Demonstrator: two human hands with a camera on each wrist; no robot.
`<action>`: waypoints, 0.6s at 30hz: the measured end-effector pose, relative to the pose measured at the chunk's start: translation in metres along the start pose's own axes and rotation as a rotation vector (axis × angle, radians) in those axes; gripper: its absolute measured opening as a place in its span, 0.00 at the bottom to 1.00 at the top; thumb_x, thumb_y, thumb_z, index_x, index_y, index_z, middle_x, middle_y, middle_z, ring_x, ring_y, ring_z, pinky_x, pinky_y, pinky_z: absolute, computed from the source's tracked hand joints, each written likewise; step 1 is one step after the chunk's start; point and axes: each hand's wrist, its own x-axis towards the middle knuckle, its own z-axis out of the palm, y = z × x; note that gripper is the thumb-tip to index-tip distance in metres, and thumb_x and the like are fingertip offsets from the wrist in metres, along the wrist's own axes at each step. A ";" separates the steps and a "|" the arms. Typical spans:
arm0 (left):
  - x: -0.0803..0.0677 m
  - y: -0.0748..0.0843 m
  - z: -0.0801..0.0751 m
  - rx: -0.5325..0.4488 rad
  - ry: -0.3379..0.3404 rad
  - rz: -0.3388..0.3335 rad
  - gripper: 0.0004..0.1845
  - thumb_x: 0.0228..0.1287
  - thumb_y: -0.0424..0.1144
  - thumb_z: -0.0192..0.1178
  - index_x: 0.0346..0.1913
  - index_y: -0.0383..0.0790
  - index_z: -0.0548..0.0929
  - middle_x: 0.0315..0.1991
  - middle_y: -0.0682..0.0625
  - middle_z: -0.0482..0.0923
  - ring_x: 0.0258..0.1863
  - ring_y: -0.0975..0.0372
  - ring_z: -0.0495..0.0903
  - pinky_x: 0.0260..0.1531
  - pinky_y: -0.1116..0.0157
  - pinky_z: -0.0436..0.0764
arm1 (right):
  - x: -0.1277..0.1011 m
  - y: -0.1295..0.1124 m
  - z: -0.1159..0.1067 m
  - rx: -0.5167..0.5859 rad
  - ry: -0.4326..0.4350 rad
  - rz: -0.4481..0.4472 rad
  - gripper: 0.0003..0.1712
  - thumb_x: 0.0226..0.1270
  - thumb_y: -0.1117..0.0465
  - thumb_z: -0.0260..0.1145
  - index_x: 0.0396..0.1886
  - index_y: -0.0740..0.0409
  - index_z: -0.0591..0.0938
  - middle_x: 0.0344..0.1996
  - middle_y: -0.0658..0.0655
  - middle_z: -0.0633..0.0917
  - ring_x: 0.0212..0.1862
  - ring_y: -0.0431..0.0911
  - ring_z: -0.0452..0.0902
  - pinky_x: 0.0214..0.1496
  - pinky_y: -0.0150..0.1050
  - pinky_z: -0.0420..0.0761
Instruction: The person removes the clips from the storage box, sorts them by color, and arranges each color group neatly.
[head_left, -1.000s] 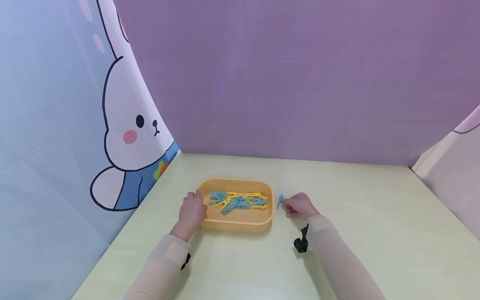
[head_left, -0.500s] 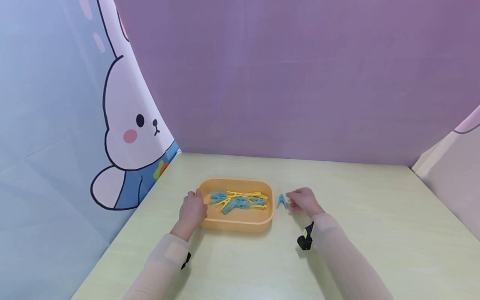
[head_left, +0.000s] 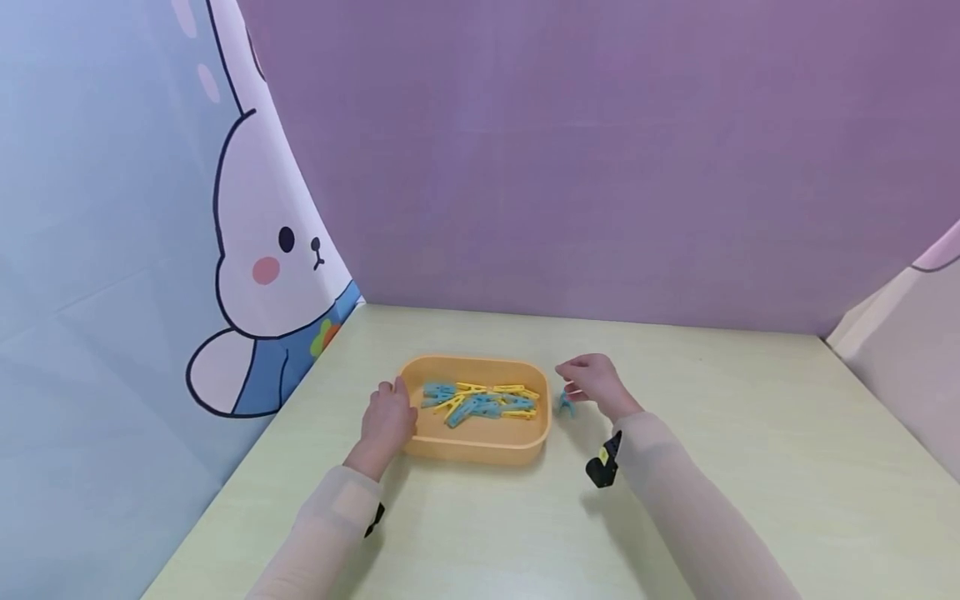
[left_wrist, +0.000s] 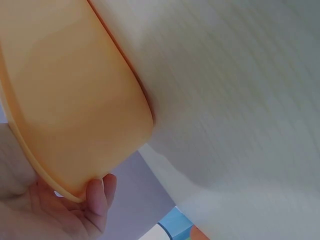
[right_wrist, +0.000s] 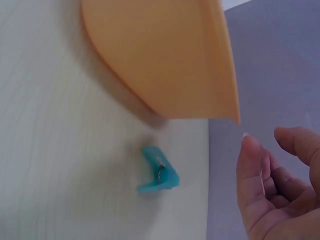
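Note:
My left hand (head_left: 387, 421) holds the left end of an orange plastic basket (head_left: 471, 452). In the left wrist view its fingers (left_wrist: 97, 197) curl over the rim. Inside the basket lies a pile of blue and yellow clothespins (head_left: 486, 403). One blue clothespin (right_wrist: 170, 177) stands on the table just right of the basket, its two legs spread. My right hand (head_left: 597, 385) hovers above and slightly right of this clothespin, partly covering it in the head view. Thumb and forefinger are apart in the right wrist view, with nothing between them.
The pale wooden table (head_left: 750, 433) extends to the right of the basket and towards me. A purple cloth backdrop (head_left: 585, 167) rises behind it. At the left hangs a blue cloth with a printed rabbit (head_left: 262, 225).
My right hand has let go of the blue clothespin, leaving it standing on the table. It drew back right, then rose above it. My left hand keeps its grip on the basket.

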 end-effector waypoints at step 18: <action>0.001 -0.001 0.002 0.013 0.013 0.010 0.32 0.62 0.36 0.57 0.64 0.22 0.59 0.52 0.29 0.65 0.49 0.43 0.69 0.42 0.52 0.74 | -0.003 -0.026 0.028 0.013 -0.050 -0.047 0.16 0.65 0.62 0.60 0.47 0.69 0.78 0.41 0.64 0.79 0.34 0.51 0.78 0.35 0.38 0.81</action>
